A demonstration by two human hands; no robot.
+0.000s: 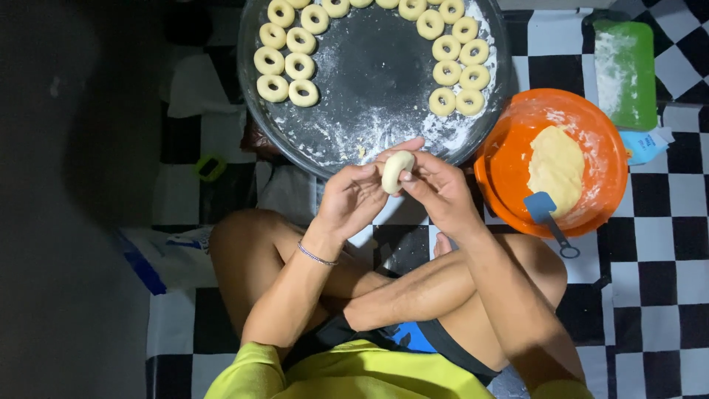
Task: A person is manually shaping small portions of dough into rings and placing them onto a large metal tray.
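From my remote feed, the head view is lit hard from above and centre: the flour on the round metal tray (373, 74) shines pale, and the orange bowl (509, 166) glows saturated. Light falls off steeply to my left, where the frame sinks into near-black with no detail. Both hands and the dough rings read sharp; I see no motion blur. Corners darken slightly, and shadows pool beneath the forearms.

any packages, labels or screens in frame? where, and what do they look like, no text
Small packet: right of the orange bowl, below the green board; flat, light blue and white.
Plastic bag: on the floor by the person's left knee; crumpled, white with blue print.
No screens or signs visible.
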